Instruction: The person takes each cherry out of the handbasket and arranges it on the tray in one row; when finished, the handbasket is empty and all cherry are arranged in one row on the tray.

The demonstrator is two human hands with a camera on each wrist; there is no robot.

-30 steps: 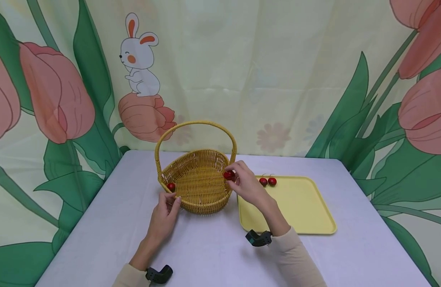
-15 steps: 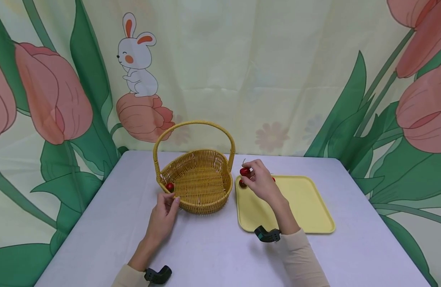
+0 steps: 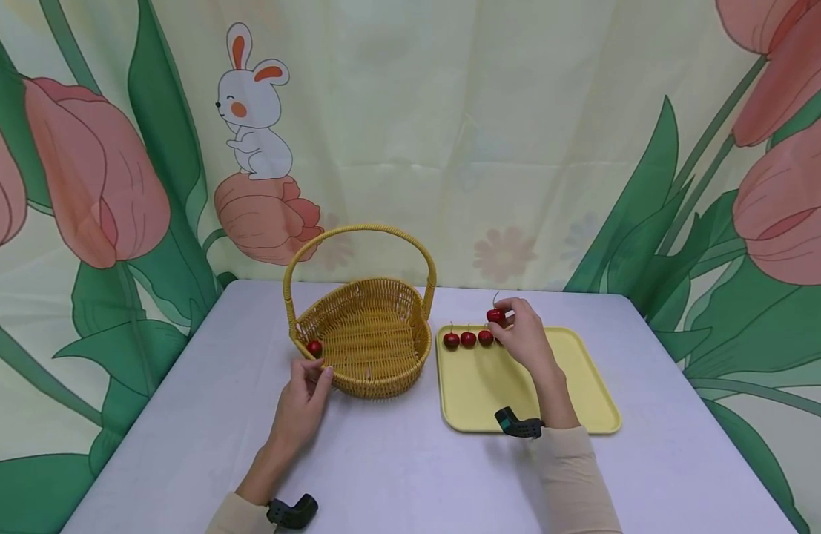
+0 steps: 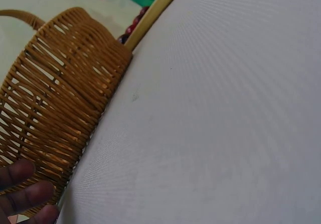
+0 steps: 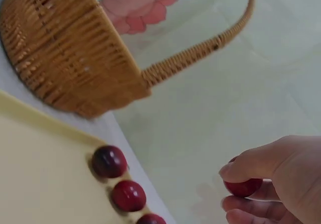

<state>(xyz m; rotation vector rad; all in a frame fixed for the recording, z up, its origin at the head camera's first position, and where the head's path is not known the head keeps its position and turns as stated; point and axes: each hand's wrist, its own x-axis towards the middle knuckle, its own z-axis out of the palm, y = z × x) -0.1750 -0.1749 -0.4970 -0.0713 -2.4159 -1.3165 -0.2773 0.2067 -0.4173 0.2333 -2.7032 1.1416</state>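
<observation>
In the head view my right hand pinches a dark red cherry with its stem upward, held above the back edge of the yellow tray. Along that edge sits a row of several cherries; the one nearest my hand is partly hidden by it. My left hand grips the front left rim of the woven basket, finger and thumb at the edge. One cherry lies inside the basket at the left. In the right wrist view the held cherry shows between thumb and fingers.
The basket's tall arched handle rises over it. Tray and basket stand side by side on a white-covered table, a narrow gap between them. Behind the table hangs a curtain printed with tulips and a rabbit.
My right hand has gone from the basket's right rim rightward along the tray's back edge, carrying the cherry. More of the cherry row is uncovered. My left hand has stayed at the basket rim.
</observation>
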